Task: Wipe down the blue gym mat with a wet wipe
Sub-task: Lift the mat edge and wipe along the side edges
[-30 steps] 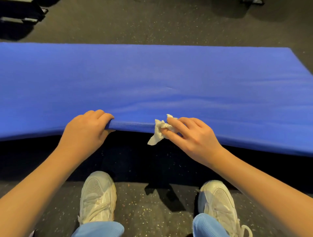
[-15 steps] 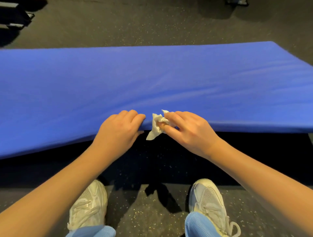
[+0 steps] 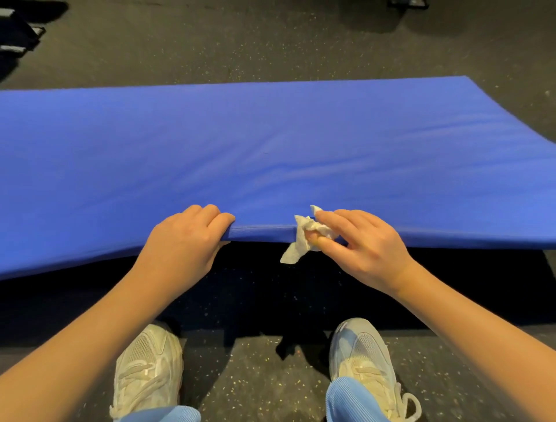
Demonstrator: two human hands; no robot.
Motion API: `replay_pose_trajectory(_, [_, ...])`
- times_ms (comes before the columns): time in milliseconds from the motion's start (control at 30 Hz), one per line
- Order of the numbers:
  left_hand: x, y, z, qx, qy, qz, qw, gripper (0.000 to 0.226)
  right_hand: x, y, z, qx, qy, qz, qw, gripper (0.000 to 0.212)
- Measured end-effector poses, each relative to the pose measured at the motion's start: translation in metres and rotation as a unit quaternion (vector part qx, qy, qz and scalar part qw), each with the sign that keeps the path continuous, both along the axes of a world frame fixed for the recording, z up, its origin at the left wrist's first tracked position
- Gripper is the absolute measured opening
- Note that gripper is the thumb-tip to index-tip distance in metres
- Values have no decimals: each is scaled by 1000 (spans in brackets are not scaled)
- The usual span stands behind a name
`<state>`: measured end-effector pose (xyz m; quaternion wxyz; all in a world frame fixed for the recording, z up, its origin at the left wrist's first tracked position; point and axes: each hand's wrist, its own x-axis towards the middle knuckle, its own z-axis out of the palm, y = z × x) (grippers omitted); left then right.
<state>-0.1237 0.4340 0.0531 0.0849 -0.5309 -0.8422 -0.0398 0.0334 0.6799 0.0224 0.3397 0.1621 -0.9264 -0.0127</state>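
A wide blue gym mat (image 3: 270,144) stretches across the view, its near edge lifted off the dark floor. My left hand (image 3: 183,241) grips that near edge, fingers curled over the top and thumb beneath. My right hand (image 3: 361,244) pinches a crumpled white wet wipe (image 3: 304,241) and presses it against the mat's near edge, just right of my left hand. A loose corner of the wipe hangs below the edge.
Dark speckled rubber floor (image 3: 270,39) surrounds the mat. My two white sneakers (image 3: 150,367) (image 3: 364,358) and light blue trouser legs stand below the mat's edge. Dark gym gear (image 3: 18,33) sits at the far left and another piece at the top right (image 3: 406,3).
My right hand and the wipe slid to the right along the mat's near edge, widening the gap between my hands. My left hand keeps its grip on the raised edge.
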Motion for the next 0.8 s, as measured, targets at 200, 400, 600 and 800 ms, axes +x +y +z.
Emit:
replay_pose_trajectory(200, [-2, -40, -6, -3, -12, 58, 998, 36, -24, -36, -3, 7, -10, 33, 999, 19])
replay_pose_trajectory(400, [-9, -83, -10, 13, -14, 103, 995, 42, -50, -73, -4, 9, -12, 72, 997, 20])
replay_pose_trajectory(600, [-20, -122, -9, 9, -30, 163, 986, 44, -81, -114, 2, 15, -17, 88, 996, 19])
replay_pose_trajectory(800, [-20, -105, -14, 16, -3, 119, 993, 37, -88, -121, 14, 15, -23, 72, 997, 28])
